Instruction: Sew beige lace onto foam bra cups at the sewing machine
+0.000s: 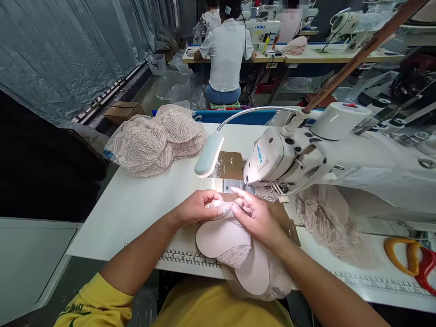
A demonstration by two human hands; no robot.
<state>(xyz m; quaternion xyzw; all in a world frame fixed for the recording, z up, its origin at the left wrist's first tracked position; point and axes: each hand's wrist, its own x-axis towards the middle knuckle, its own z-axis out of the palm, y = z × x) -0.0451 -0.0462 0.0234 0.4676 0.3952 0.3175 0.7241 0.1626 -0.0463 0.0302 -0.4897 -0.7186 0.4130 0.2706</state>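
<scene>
I've got left hand (197,209), center frame, pinching top edge of pale lace garment (223,236); its cups spread below the grip, lower center. Right hand (259,215) grips thin dark tool (242,208), thumb against same edge. Yellow sleeve (98,299), lower left: print I can't fully read. Far machine (267,34), upper center, and near machine (361,154), right: "JUKI".

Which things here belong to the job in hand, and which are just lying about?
Probably in the job:
pale lace piece, in the left hand
thin dark tool, in the right hand
sewing machine
lamp

Probably just lying about:
cardboard box
white bin
yellow handle
</scene>
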